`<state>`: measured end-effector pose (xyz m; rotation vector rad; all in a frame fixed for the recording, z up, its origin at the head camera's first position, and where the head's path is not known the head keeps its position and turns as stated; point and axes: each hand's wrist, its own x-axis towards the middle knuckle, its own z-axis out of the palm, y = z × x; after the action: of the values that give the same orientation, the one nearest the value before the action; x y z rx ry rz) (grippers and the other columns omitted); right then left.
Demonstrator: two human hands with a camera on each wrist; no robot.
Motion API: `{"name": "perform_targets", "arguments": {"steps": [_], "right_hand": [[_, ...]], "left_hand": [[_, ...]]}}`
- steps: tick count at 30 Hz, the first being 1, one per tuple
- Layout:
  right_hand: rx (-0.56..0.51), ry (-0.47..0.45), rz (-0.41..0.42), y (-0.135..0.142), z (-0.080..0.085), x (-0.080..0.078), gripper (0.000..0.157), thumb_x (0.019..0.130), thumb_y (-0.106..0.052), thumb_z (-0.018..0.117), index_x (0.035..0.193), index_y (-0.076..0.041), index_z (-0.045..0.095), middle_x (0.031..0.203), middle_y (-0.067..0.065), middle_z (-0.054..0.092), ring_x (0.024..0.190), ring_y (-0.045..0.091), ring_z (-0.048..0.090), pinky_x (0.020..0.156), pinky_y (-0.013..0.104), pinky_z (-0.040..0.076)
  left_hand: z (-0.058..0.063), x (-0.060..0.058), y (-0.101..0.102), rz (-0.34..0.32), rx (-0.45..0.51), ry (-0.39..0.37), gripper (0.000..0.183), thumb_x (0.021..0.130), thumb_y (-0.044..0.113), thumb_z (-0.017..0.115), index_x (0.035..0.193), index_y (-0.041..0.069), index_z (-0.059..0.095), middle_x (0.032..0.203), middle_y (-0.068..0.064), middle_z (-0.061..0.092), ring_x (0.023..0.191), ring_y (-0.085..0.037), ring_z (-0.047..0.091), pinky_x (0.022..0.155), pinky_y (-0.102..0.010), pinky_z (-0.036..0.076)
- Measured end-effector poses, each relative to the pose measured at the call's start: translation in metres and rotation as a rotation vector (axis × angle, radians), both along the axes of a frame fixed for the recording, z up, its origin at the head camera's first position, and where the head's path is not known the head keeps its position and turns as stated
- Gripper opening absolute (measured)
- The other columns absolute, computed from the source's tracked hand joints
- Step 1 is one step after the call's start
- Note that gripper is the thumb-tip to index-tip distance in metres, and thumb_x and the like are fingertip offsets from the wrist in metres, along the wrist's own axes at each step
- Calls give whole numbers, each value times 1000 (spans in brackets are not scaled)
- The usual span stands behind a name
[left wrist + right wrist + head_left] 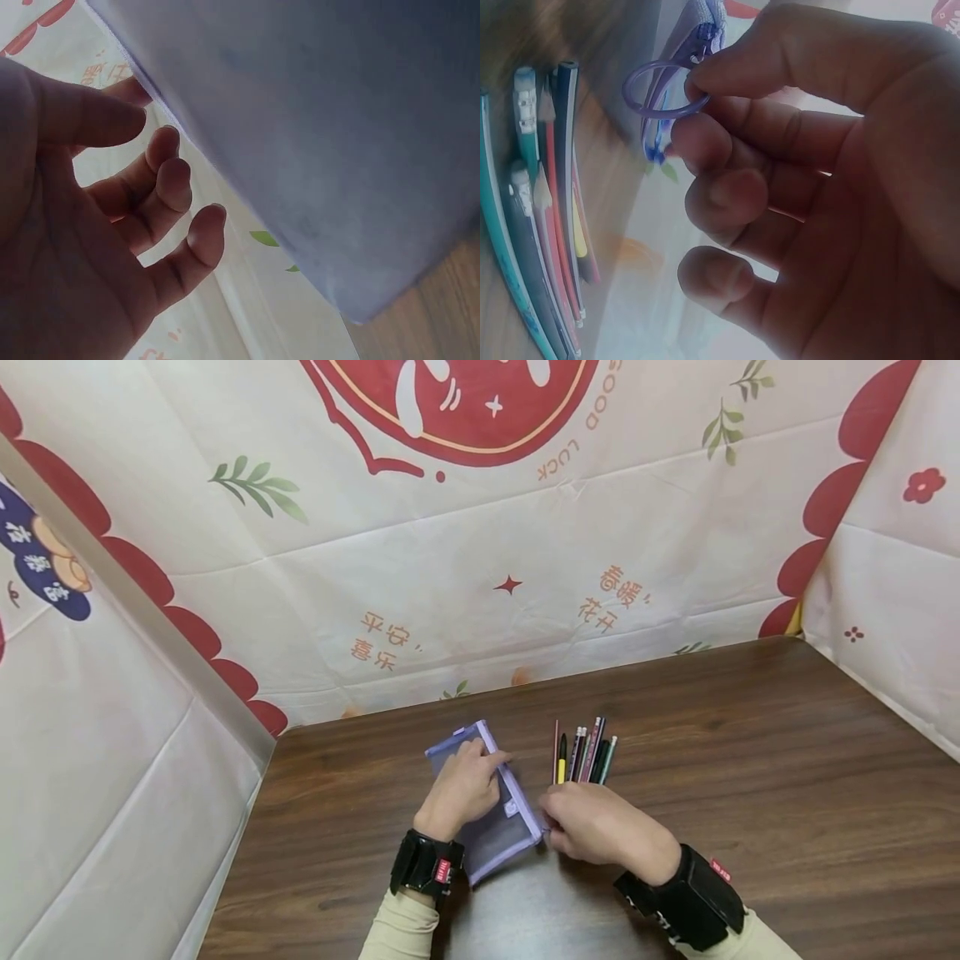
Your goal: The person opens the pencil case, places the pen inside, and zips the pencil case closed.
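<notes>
A translucent zip pencil case [498, 835] with a lilac border stands tilted over the wooden table, its zipped edge toward the right. My left hand [463, 785] pinches its far part between thumb and index finger; in the left wrist view the index fingertip goes behind the case's edge [196, 147] and the other fingers are loosely bent. With thumb and index finger, my right hand [600, 822] pinches a purple ring [654, 112], the pull on the case's zip, at its near right corner. The zip [699, 37] shows beside the thumb.
Several pencils and pens [592, 747] lie side by side just beyond my right hand, their lower parts hidden by it in the head view. A patterned cloth backdrop [465, 568] rises behind the brown wooden table [750, 760], with cloth walls at both sides.
</notes>
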<state>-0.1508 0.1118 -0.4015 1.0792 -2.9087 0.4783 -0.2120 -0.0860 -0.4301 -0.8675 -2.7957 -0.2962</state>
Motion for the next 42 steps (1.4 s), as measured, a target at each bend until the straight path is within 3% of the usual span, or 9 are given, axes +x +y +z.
{"name": "perform_targets", "arguments": {"steps": [9,20,25,31,42], "right_hand": [[-23,-41,-54,7,2,-3,17,73,-10,66,67,-16,51,65,-8,48,54,7,45,48,26,41],[-11,-36,-86,10,7,-5,14,75,-11,65,69,-15,53,67,-6,51,58,9,47,51,30,44],[11,-41,-103,12,9,-7,12,75,-10,63,71,-14,52,71,-4,52,62,11,47,53,33,45],[3,-89,-119,16,10,-10,15,76,-10,62,70,-15,49,68,-4,49,61,11,45,51,30,41],[-71,-49,-58,21,4,-16,18,73,-6,62,66,-16,48,64,-7,46,57,8,43,50,25,38]], "left_hand": [[0,-1,-5,-12,13,46,31,78,7,55,105,11,71,89,-8,59,83,-25,54,68,-41,50],[2,-2,-10,7,-4,12,15,75,9,57,88,12,64,81,-2,56,75,-19,52,66,-36,47],[6,-2,-11,35,44,-19,16,73,10,59,87,13,64,76,2,60,65,-12,52,54,-30,46],[8,-2,-10,49,94,15,14,71,11,58,83,14,63,62,6,54,52,-8,45,42,-24,35],[13,-3,-11,50,223,81,7,71,12,59,75,18,59,51,10,42,45,-5,40,39,-25,30]]}}
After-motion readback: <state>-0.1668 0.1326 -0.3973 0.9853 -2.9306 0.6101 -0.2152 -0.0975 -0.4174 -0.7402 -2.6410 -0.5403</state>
